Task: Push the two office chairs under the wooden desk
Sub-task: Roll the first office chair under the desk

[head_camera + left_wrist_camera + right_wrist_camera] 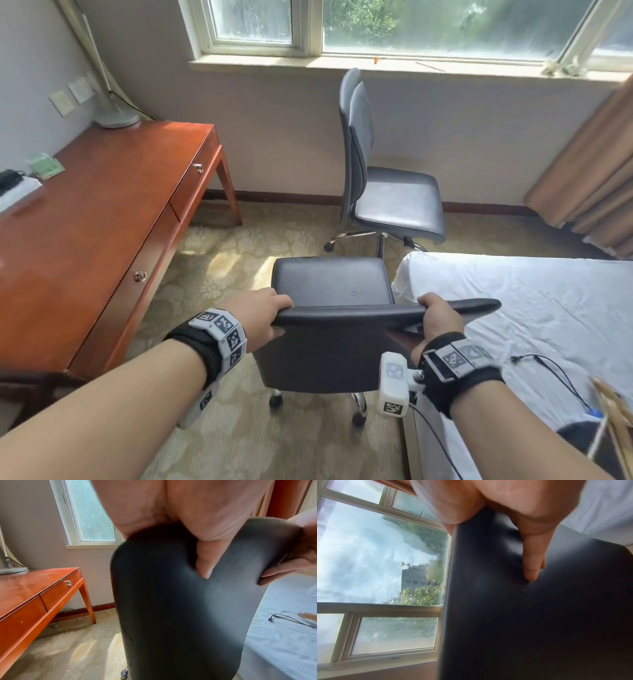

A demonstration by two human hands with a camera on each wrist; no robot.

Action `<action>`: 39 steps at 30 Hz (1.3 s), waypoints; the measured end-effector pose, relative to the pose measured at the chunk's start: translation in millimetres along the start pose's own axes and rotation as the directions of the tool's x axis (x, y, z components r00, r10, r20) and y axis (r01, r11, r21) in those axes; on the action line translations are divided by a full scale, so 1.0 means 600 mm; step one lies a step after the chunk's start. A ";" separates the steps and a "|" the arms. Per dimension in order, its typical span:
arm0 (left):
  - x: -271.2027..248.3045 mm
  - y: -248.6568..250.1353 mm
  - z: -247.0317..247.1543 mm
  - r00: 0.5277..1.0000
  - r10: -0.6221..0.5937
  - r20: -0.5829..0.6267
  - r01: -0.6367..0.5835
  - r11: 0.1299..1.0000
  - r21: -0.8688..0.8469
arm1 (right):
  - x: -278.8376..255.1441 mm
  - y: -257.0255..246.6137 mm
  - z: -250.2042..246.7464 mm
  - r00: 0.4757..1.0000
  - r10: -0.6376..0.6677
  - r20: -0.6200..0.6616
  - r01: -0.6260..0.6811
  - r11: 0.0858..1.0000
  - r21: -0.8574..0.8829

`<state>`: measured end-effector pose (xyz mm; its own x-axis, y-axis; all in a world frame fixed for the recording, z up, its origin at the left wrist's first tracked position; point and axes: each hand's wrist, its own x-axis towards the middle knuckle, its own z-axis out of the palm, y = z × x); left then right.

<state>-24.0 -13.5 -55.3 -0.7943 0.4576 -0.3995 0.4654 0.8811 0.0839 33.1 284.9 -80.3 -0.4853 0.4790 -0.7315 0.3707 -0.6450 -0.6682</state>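
My left hand (265, 313) grips the top left corner of the near chair (330, 356): my fingers are hooked over the top edge of its backrest and my thumb (206, 559) is pressed flat against the back panel, as the left wrist view shows. My right hand (440, 323) holds the same top edge further to the right, fingers curled over the front and thumb (533, 563) lying down the dark rear face. Both hands are closed round the backrest, a good stretch of edge showing between them.

The near chair stands on the carpet (219, 270) just in front of me, its seat pointing away towards the window (442, 25). It is out in the open floor, to the right of the desk (92, 219) and not under it; its right side is close against the corner of the bed (534, 308). Two of its castors show below the backrest.

The far chair (383, 181) stands near the wall under the window sill, turned side-on with its seat pointing right. It too is well apart from the desk, beyond the desk's far leg.

On the desk there is a lamp base (116, 118) at the far corner, a green packet (44, 166) and a dark thing at the left edge that I cannot make out. A thin black cable (555, 373) lies on the bed sheet, and a tan curtain (592, 171) hangs to the right.
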 end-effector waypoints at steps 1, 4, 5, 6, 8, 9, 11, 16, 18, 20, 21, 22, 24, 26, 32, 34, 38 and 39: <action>-0.003 -0.005 0.002 1.000 0.002 -0.005 -0.002 1.000 0.006 | 0.003 0.001 0.003 1.000 -0.003 0.003 0.003 1.000 -0.011; -0.017 -0.011 0.014 1.000 0.005 -0.014 -0.004 0.999 0.038 | -0.003 0.011 0.006 1.000 0.002 -0.006 -0.002 1.000 -0.028; -0.023 -0.011 0.018 1.000 0.005 -0.018 -0.004 0.999 0.040 | -0.005 0.014 0.005 1.000 0.002 -0.005 -0.002 1.000 -0.030; -0.028 -0.009 0.023 1.000 0.004 -0.022 -0.003 0.999 0.042 | -0.009 0.015 0.005 1.000 -0.001 -0.004 0.000 0.999 -0.038; -0.040 -0.010 0.031 0.999 0.002 -0.033 0.000 0.999 0.047 | -0.015 0.017 0.006 1.000 0.001 0.000 -0.001 0.998 -0.056; -0.047 -0.011 0.034 0.999 0.002 -0.039 0.000 0.999 0.045 | -0.017 0.019 0.008 1.000 0.003 0.009 -0.003 0.998 -0.058; -0.061 -0.019 0.039 0.999 -0.004 -0.045 0.006 0.999 0.036 | -0.027 0.025 0.015 0.999 0.009 0.032 -0.007 0.998 -0.068; -0.100 -0.063 0.047 0.997 -0.049 -0.065 0.049 0.999 -0.005 | -0.051 0.046 0.054 0.995 -0.003 0.101 0.017 0.990 -0.142; -0.110 -0.077 0.050 0.995 -0.066 -0.072 0.065 0.998 -0.021 | -0.053 0.054 0.066 0.994 0.007 0.113 0.012 0.986 -0.166; -0.114 -0.085 0.050 0.994 -0.083 -0.072 0.081 0.996 -0.035 | -0.051 0.060 0.076 0.992 0.027 0.125 -0.004 0.984 -0.177; -0.115 -0.091 0.049 0.993 -0.093 -0.077 0.090 0.995 -0.044 | -0.050 0.063 0.082 0.991 0.039 0.130 -0.014 0.983 -0.182; -0.117 -0.098 0.048 0.991 -0.106 -0.083 0.103 0.993 -0.050 | -0.050 0.065 0.090 0.989 0.046 0.137 -0.020 0.982 -0.190; -0.121 -0.116 0.045 0.988 -0.137 -0.077 0.132 0.989 -0.064 | -0.051 0.069 0.111 0.987 0.046 0.155 -0.012 0.977 -0.212; -0.126 -0.132 0.041 0.984 -0.168 -0.064 0.164 0.984 -0.069 | -0.053 0.073 0.136 0.985 0.040 0.167 0.003 0.969 -0.246; -0.129 -0.173 0.041 0.957 -0.285 -0.048 0.271 0.943 -0.193 | -0.041 0.070 0.199 0.969 0.030 0.246 0.063 0.930 -0.363; -0.126 -0.175 0.052 0.938 -0.342 -0.057 0.318 0.914 -0.250 | -0.032 0.066 0.218 0.962 0.030 0.270 0.083 0.914 -0.396; -0.118 -0.179 0.061 0.911 -0.403 -0.090 0.365 0.888 -0.280 | -0.007 0.055 0.254 0.942 0.061 0.329 0.105 0.879 -0.464; -0.117 -0.182 0.061 0.909 -0.408 -0.089 0.368 0.883 -0.292 | -0.003 0.052 0.264 0.937 0.068 0.342 0.110 0.873 -0.475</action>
<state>-4.8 -146.4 -69.9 -0.9465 0.0671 -0.3158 0.0050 0.9811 0.1935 -79.8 169.8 -78.4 -0.7004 0.2019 -0.6846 0.6462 -0.2279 -0.7284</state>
